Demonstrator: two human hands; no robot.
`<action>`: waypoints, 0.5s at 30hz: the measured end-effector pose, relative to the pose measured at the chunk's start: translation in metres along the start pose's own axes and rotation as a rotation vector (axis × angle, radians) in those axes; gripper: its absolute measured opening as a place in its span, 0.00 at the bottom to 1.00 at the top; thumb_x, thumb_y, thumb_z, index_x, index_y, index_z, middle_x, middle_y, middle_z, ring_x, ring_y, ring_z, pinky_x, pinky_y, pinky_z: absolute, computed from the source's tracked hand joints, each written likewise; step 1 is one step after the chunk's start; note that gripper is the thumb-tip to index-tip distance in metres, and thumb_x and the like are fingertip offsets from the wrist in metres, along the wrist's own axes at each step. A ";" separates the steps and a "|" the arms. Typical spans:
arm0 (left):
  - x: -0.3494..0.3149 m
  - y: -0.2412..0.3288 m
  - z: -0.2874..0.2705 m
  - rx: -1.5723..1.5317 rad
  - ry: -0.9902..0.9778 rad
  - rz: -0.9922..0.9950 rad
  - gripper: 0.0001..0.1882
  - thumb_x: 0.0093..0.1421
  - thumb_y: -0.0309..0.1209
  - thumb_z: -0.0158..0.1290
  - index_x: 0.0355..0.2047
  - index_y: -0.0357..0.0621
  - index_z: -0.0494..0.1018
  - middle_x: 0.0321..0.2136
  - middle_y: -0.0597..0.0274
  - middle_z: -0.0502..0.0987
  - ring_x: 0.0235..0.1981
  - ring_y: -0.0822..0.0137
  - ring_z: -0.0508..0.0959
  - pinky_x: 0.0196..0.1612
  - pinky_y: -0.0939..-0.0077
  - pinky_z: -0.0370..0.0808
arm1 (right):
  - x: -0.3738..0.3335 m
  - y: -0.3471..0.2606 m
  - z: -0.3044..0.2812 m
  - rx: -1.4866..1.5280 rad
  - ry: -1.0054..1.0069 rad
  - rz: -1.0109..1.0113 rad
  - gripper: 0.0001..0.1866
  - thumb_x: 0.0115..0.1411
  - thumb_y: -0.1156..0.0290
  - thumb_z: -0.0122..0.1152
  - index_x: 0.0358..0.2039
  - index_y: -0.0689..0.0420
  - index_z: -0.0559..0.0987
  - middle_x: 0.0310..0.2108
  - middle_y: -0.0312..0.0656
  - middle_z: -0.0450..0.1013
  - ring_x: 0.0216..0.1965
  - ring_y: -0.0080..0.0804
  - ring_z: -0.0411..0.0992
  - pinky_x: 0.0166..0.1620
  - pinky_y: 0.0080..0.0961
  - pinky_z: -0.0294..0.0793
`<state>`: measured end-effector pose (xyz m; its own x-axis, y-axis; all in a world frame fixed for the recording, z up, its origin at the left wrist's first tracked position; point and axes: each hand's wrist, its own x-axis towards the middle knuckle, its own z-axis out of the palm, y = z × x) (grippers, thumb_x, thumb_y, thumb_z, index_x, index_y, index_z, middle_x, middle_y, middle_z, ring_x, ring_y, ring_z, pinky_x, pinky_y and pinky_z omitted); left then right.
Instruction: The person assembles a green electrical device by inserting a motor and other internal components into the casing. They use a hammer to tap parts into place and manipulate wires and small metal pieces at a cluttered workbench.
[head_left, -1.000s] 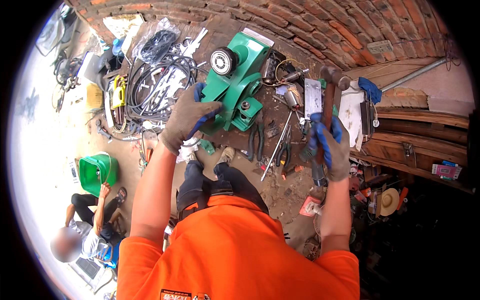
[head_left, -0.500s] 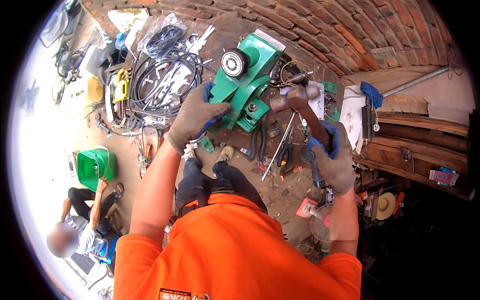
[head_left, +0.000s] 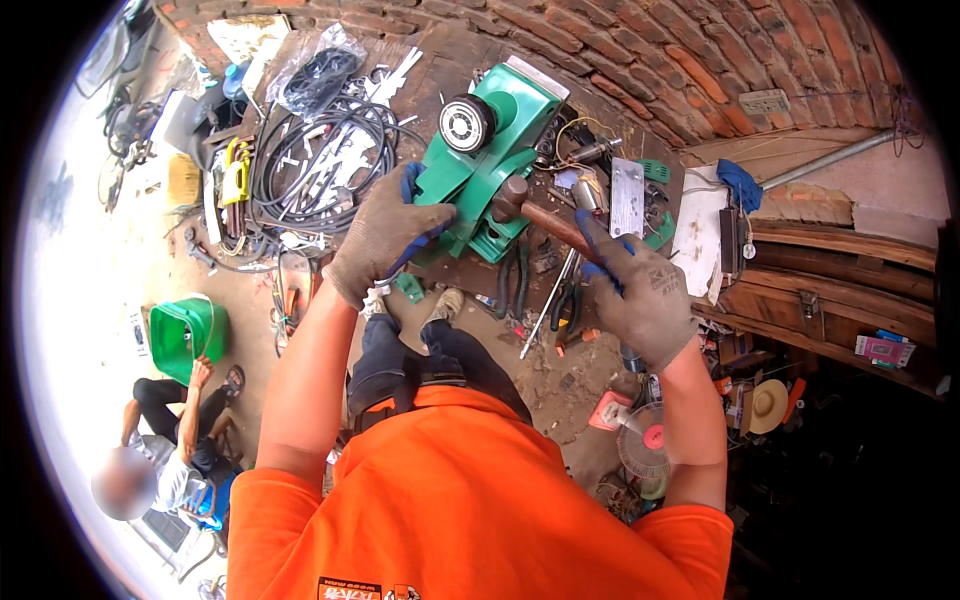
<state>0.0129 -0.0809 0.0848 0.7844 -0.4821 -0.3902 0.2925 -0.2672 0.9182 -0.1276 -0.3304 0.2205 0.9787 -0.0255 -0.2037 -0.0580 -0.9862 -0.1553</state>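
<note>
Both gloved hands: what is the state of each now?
Left hand: closed, holding the green power planer.
Right hand: closed, holding the hammer.

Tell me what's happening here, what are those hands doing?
The gloved left hand holds a green tool at the table. The gloved right hand holds a hammer, its head right at the tool; whether they touch is hard to tell. Pliers lie nearby. To the left, another person sits by a green bucket.

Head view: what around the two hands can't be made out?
In the head view:
1. Hammer: its handle's end is hidden by the right hand.
2. Contact with the green machine: the hammer's head covers the spot.
3. Left hand: some fingertips hidden behind the machine.
</note>
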 end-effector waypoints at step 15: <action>-0.004 0.007 -0.001 0.051 0.026 -0.008 0.25 0.54 0.35 0.65 0.48 0.32 0.74 0.32 0.56 0.81 0.32 0.69 0.79 0.39 0.70 0.77 | -0.001 0.000 0.007 0.020 0.103 0.065 0.31 0.61 0.67 0.62 0.66 0.44 0.74 0.36 0.50 0.77 0.35 0.51 0.78 0.40 0.45 0.78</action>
<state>0.0123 -0.0805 0.0929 0.7964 -0.4577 -0.3953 0.2712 -0.3140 0.9099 -0.1299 -0.3294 0.2143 0.9878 -0.1069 -0.1134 -0.1248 -0.9784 -0.1647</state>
